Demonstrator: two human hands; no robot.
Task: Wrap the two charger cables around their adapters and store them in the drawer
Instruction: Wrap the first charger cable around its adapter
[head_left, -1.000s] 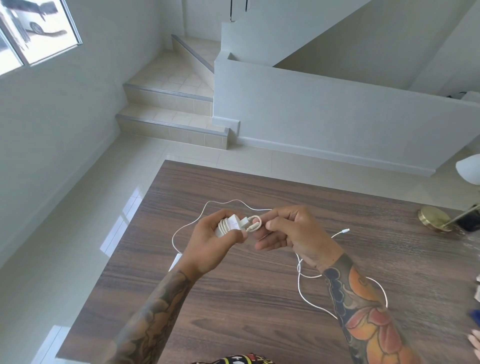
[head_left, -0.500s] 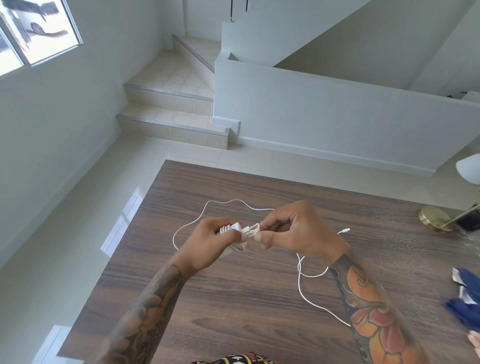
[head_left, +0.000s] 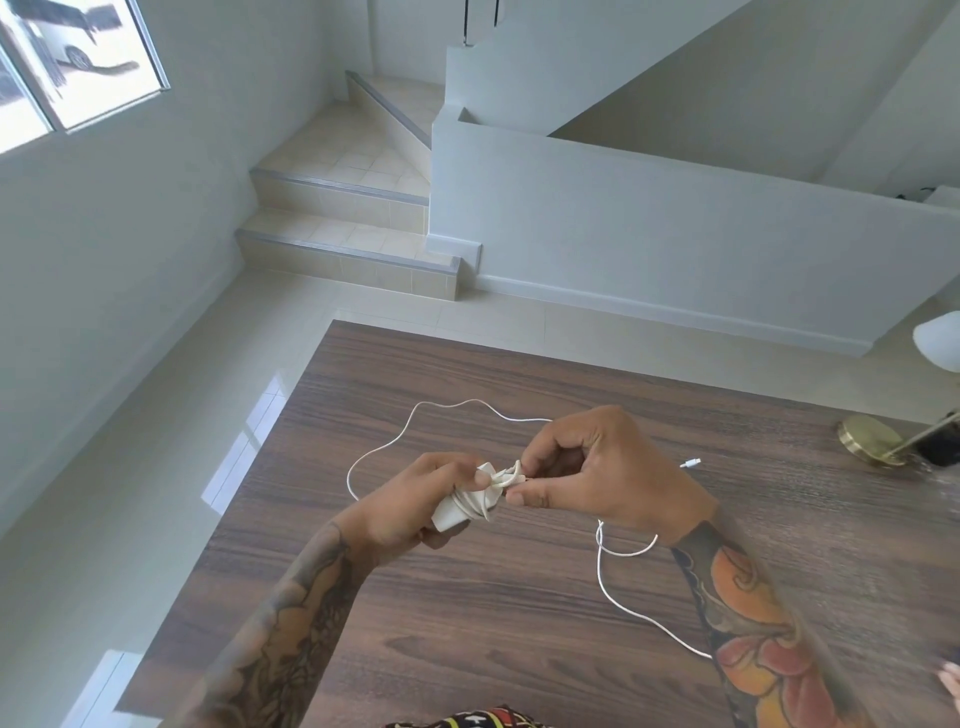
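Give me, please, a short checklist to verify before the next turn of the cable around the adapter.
1. Adapter held firmly: ok. The left hand closes around the white adapter.
2. Cable under control: ok. The right hand pinches the cable right at the adapter.
3. Turns already made lie tidy: cannot tell; some loops cross the adapter, but the fingers hide part of them.
4. Loose cable free of knots: ok. It trails over the table in open curves, not tangled.
5. Free connector clear of obstacles: ok, it lies alone on the wood.
6. Drawer ready: cannot tell; no drawer is in view.
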